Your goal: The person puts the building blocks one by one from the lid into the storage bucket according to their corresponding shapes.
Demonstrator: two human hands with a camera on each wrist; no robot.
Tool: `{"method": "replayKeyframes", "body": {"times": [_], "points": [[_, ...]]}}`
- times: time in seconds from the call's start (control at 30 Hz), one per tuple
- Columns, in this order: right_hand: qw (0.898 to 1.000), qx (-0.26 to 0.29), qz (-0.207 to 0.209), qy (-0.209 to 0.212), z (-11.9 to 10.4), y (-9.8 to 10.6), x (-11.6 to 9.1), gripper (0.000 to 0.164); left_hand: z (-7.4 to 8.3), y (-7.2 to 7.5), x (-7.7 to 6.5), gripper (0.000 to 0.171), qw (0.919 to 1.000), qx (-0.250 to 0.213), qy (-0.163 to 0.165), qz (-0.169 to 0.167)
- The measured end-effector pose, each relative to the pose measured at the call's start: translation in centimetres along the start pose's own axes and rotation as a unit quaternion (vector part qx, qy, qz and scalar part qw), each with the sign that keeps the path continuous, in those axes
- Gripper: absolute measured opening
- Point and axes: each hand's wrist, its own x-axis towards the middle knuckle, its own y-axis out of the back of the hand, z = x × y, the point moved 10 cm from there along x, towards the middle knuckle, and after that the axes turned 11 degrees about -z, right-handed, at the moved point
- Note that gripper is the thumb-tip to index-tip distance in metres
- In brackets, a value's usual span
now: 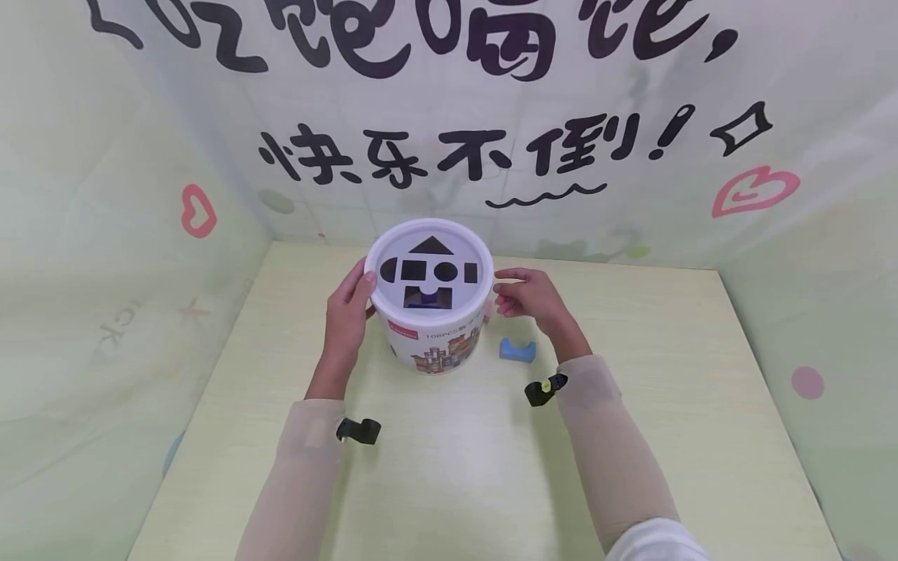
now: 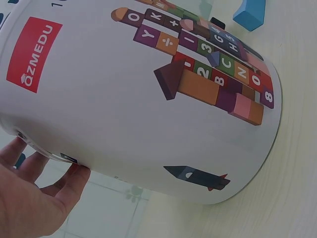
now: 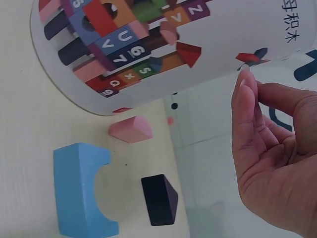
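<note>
A white toy-block bucket (image 1: 435, 347) with printed block pictures stands upright at the back of the table. Its round lid (image 1: 442, 233) has several shaped holes, and something bluish shows through the arch-shaped one. My left hand (image 1: 346, 312) holds the bucket's left side, thumb at the lid's rim; some fingers are hidden behind it. Beside the right rim is my right hand (image 1: 531, 298), thumb and index tips close together, the other fingers bent, no object visible between them. Whether it touches the bucket I cannot tell.
Right of the bucket lie a blue arch block (image 1: 517, 351) and a small pink block (image 3: 131, 129). A dark triangular block (image 3: 159, 200) appears near the table's back edge in the right wrist view. Printed cloth walls (image 1: 449, 179) enclose the table (image 1: 449, 467).
</note>
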Motion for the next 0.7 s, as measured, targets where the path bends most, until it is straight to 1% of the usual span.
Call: {"method": "replayKeyframes", "body": {"times": [0.4,0.7], "points": [[0.999,0.011,0.011,-0.028,3.3,-0.7,1.5,0.036,-0.3,0.1,0.0,0.048,1.0,0.003,0.006,0.003],[0.998,0.012,0.009,-0.054,4.8,-1.4,2.1,0.038,-0.3,0.2,-0.1,0.047,1.0,0.002,0.002,0.001]]}}
